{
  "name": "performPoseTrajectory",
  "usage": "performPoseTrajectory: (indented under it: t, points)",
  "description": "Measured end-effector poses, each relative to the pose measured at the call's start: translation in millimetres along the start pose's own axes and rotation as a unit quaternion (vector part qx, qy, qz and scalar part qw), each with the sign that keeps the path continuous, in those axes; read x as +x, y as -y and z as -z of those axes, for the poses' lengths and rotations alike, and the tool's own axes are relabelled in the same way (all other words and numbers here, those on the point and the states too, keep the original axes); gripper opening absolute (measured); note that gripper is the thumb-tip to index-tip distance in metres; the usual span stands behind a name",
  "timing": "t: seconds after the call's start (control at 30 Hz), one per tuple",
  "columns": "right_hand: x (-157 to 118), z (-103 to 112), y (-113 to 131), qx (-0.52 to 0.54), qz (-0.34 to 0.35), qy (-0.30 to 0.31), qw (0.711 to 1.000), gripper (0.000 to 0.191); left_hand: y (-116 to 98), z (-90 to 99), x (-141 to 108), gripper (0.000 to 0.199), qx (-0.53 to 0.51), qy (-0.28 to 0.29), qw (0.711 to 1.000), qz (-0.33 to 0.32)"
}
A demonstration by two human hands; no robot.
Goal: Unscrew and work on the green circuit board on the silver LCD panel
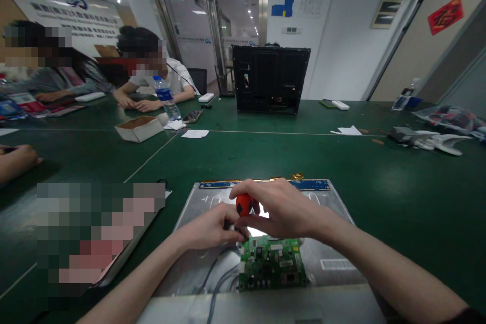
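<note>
right hand (279, 207): grasping orange handle (243, 204)
left hand (216, 226): fingers curled by the handle, can't tell if gripping anything
circuit board (271, 264): green, on metal panel (336, 248), below both hands in view
grey cables (217, 288): left of board, over panel
blue strip (311, 185): along panel's far edge
table (398, 197): green, panel lies flat on it, black monitor (271, 78) upright across it

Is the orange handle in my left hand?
No, the orange handle is between the fingers of your right hand, above the green circuit board.
</note>
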State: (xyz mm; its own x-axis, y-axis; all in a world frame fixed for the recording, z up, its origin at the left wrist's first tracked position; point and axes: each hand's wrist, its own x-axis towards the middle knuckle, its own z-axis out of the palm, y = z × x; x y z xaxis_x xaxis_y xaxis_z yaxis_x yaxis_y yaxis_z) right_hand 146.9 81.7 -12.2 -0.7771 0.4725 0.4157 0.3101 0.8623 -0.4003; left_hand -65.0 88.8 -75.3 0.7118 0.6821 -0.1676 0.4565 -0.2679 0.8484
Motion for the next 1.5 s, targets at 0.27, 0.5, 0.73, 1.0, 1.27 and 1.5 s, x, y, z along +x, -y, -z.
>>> performPoseTrajectory:
  t: [0.27,0.5,0.73,1.0,1.27,1.5]
  points:
    - [-0.1,2.7,1.3,-0.018,0.002,0.008,1.0,0.035,1.8,-2.0,-2.4,0.016,0.008,-0.011,1.0,0.012]
    - [1.2,-2.0,1.8,-0.038,0.006,0.007,0.999,0.032,8.5,-0.3,-3.7,0.022,0.073,-0.012,0.997,0.02]
    - [1.3,0.3,5.1,-0.04,0.022,0.008,0.999,0.03,6.7,-0.5,-4.4,0.021,0.068,-0.011,0.997,0.018]
    - [0.7,2.1,6.4,-0.036,0.027,0.012,0.999,0.033,3.7,-0.8,-4.9,0.021,0.061,-0.024,0.997,0.038]
    - [-0.8,4.9,7.6,-0.039,0.033,0.008,0.999,0.03,2.5,-3.1,-4.9,0.021,0.077,-0.022,0.997,0.01]
    - [-1.4,1.1,3.9,-0.045,0.031,0.002,0.999,0.031,5.6,-1.3,-5.1,0.024,0.097,-0.005,0.995,0.019]
